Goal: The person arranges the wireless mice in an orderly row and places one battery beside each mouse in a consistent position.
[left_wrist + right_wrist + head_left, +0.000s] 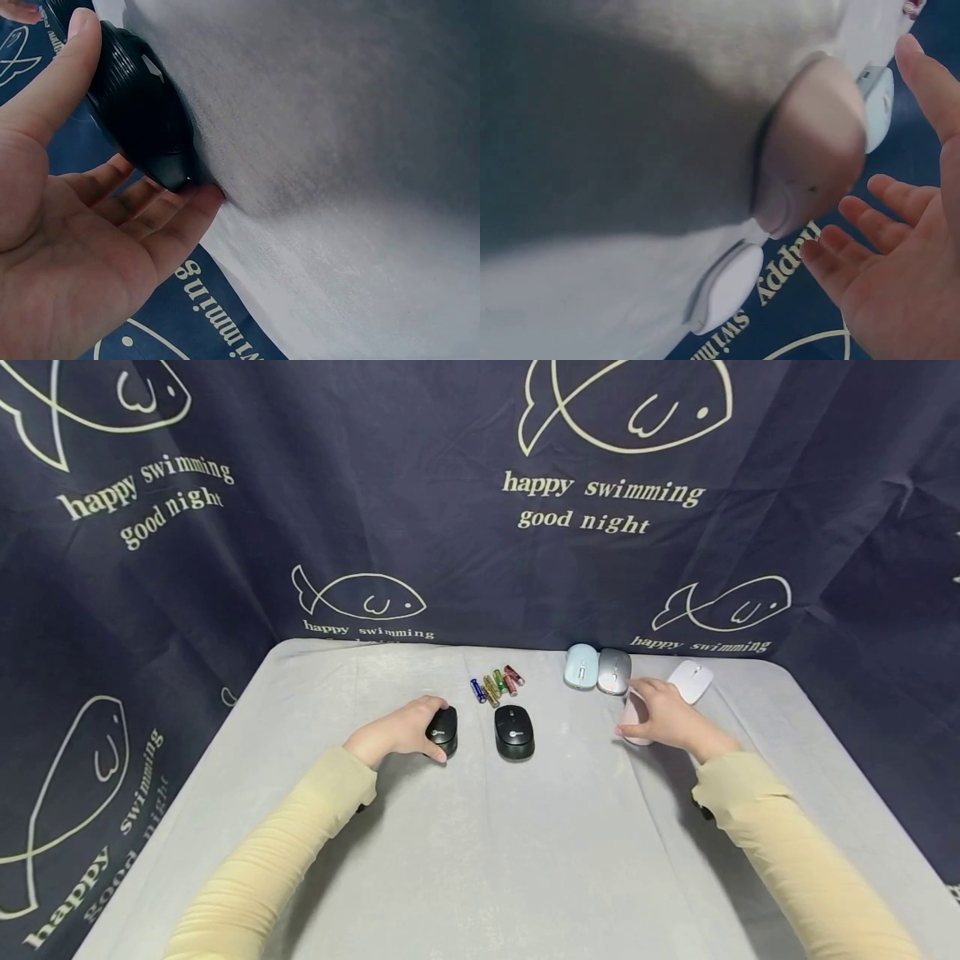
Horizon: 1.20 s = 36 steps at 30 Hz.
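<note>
My left hand grips a black computer mouse from its left side. In the left wrist view the thumb lies on the mouse's ribbed side, and the fingertips reach its other end near the cloth. A second black mouse lies a little to the right. Over a pale pink mouse hovers my right hand, its fingers spread loosely around it. The right wrist view shows a gap between these fingers and the pink mouse.
Several small coloured batteries lie behind the black mice. At the back right are a light blue mouse and a grey mouse side by side, then a white mouse. A dark blue printed curtain hangs behind the pale tabletop.
</note>
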{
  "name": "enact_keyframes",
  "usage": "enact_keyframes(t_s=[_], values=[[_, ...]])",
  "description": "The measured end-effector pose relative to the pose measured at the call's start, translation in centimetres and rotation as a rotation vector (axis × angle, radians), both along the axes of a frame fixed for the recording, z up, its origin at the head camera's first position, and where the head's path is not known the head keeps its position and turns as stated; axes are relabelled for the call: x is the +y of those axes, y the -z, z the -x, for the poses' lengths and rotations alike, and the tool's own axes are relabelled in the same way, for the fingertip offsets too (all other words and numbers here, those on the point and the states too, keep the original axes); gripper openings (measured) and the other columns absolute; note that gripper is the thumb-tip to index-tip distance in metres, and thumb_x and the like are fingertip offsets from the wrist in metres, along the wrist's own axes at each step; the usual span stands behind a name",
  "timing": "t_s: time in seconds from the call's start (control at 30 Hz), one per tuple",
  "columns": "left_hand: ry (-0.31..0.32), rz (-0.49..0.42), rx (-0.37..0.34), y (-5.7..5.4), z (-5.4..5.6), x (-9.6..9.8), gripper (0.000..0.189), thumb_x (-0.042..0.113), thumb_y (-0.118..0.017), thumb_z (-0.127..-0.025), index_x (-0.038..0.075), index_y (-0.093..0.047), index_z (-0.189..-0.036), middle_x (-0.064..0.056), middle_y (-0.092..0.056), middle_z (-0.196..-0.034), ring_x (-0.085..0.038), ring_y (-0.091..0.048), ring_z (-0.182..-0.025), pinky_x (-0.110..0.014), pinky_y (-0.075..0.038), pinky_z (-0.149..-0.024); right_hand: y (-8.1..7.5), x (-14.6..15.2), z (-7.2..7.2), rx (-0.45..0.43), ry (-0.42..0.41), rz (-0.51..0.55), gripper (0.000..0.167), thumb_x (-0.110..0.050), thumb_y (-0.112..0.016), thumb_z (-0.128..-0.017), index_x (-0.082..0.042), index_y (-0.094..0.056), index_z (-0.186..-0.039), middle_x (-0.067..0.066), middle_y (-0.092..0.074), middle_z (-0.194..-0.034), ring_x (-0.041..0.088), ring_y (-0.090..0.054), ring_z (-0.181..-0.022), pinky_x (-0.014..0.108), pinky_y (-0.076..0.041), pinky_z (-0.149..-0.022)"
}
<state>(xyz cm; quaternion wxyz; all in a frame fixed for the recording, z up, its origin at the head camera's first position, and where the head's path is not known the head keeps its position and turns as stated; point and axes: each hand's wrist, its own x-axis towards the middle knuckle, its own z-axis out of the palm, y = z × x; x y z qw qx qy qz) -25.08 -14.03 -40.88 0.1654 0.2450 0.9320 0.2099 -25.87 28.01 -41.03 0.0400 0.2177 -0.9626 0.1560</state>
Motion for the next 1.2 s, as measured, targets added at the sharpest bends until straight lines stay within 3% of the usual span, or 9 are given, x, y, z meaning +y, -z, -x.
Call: enact_keyframes(t_s=[0.23,0.73,1.2], values=[[0.001,-0.004,-0.011,-0.3,0.0,0.0,0.088,0.026,-0.084,-0.070,-0.007,-0.037,-0.136,-0.023,-0.041,-0.139,-0.035,-0.041,-0.128,-0.044,-0.032,-0.109,1.0,0.5,0.2,-0.024,0.035,-0.013,0.087,-0.036,-0.082,-0.066,0.015,-0.046,-0.127,0.038,-0.047,-0.125,0.054,-0.043,-0.116,0.061,-0.034,-0.098],[0.005,0.002,-0.005,0.0,0.1,0.1,0.088,0.027,-0.084,-0.069,-0.006,-0.038,-0.137,-0.022,-0.042,-0.139,-0.034,-0.041,-0.128,-0.042,-0.032,-0.109,1.8,1.8,0.7,-0.100,0.027,0.002,0.094,-0.037,-0.083,-0.065,0.014,-0.042,-0.131,0.039,-0.040,-0.131,0.054,-0.038,-0.121,0.062,-0.032,-0.100],[0.003,-0.007,0.006,0.2,0.2,-0.1,0.087,0.026,-0.085,-0.068,-0.006,-0.039,-0.135,-0.022,-0.044,-0.136,-0.033,-0.043,-0.126,-0.042,-0.033,-0.108,2.3,1.9,0.9,-0.094,0.017,0.003,0.095,-0.038,-0.084,-0.062,0.012,-0.042,-0.131,0.037,-0.041,-0.130,0.054,-0.039,-0.119,0.062,-0.033,-0.099]])
